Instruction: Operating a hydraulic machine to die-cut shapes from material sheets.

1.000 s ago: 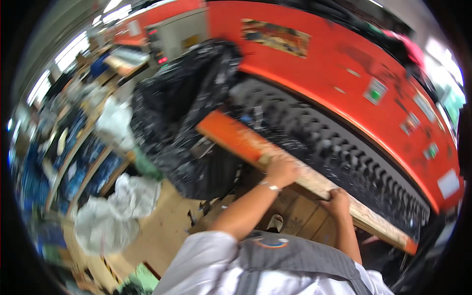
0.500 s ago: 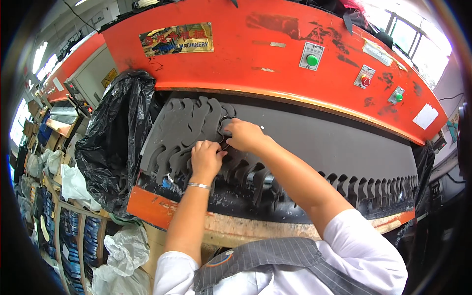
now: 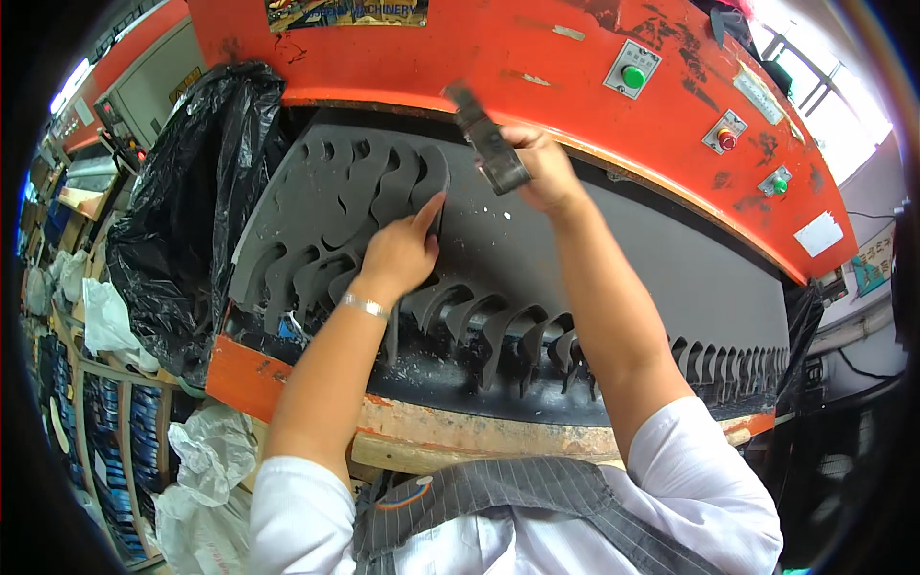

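Note:
A dark grey foam sheet [image 3: 632, 249] lies on the machine bed, with curved shapes cut through its left part and a row of cut-outs along its near edge. My right hand [image 3: 548, 172] is raised above the sheet, closed around a dark, curved cutting die [image 3: 491, 146] that is blurred at its far end. To the left, my left hand [image 3: 401, 251] rests on the sheet with its index finger stretched out, touching a wavy cut foam piece [image 3: 433, 177]. The other left fingers are partly hidden, and nothing shows in that hand.
An orange-red press beam [image 3: 517, 57] spans the far side, carrying a green button [image 3: 632, 77] and a red knob [image 3: 726, 140]. A black plastic bag [image 3: 206, 192] hangs at the left. Along the near edge runs a worn wooden rail [image 3: 479, 455].
My right hand has lifted up and to the right with the cutting die, off the foam. My left hand has moved forward onto the cut piece. The view has tilted down a little.

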Demonstrator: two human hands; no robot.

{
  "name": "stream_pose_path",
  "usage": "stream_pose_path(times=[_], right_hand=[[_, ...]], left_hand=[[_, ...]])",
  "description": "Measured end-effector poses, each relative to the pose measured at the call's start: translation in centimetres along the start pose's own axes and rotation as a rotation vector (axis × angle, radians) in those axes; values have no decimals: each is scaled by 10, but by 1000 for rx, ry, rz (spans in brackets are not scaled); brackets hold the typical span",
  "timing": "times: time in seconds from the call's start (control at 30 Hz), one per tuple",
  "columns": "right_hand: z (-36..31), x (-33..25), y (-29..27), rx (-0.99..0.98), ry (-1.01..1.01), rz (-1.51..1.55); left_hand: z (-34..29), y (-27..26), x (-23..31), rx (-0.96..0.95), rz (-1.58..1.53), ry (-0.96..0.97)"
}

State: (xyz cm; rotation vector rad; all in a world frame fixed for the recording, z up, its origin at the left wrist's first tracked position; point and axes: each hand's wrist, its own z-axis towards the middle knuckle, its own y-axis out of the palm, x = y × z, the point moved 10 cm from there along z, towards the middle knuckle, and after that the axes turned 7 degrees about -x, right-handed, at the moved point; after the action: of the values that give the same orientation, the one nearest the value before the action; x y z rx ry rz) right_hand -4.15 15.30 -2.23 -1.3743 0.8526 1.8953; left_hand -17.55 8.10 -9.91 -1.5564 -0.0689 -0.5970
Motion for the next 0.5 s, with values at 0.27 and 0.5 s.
stream_pose_path(times=[0.27, 0.5], right_hand=[[-37, 78, 25, -92, 210, -1170], [-90, 76, 56, 70, 275, -1279]], left_hand=[[40, 17, -22, -150, -12, -213], [30, 20, -22, -209, -47, -197]])
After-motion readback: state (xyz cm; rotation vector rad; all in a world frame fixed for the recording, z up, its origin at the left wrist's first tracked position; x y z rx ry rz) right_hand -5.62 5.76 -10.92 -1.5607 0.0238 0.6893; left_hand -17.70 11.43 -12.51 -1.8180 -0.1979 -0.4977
